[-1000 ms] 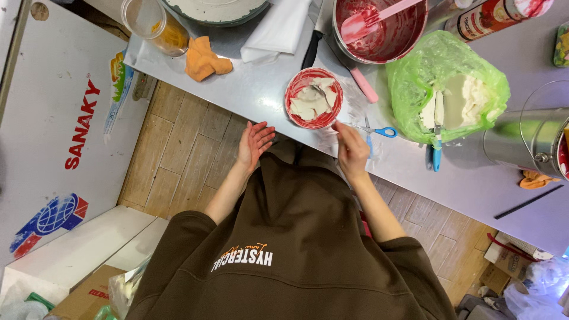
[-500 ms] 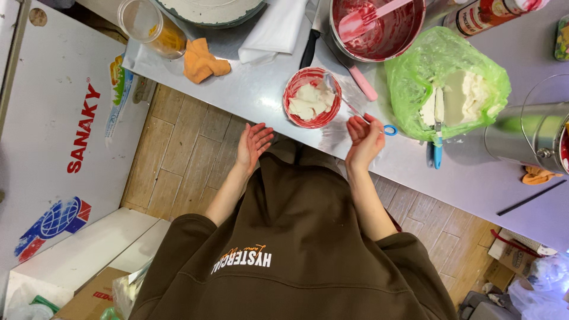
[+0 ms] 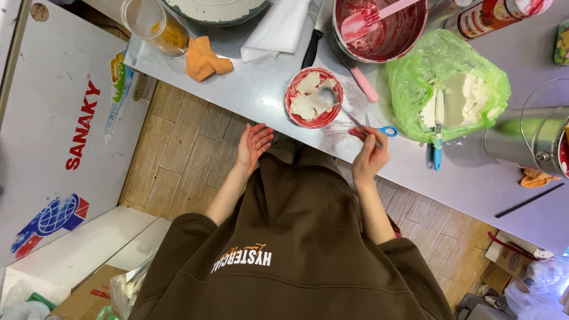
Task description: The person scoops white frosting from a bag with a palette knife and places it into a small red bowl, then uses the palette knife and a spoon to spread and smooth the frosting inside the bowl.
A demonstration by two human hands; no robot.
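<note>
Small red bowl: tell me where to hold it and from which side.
Take the small red bowl by its left rim, coming from the left with the open left hand: the spoon held in the right hand enters over its right side.

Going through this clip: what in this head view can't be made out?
- Right hand: grips a spoon; the moving spoon is motion-blurred.
- Scissors: only the blue handle loop shows behind that hand.
- Grey bowl: cut off by the top edge.
- Green bag: its white contents are unclear through the plastic.
</note>
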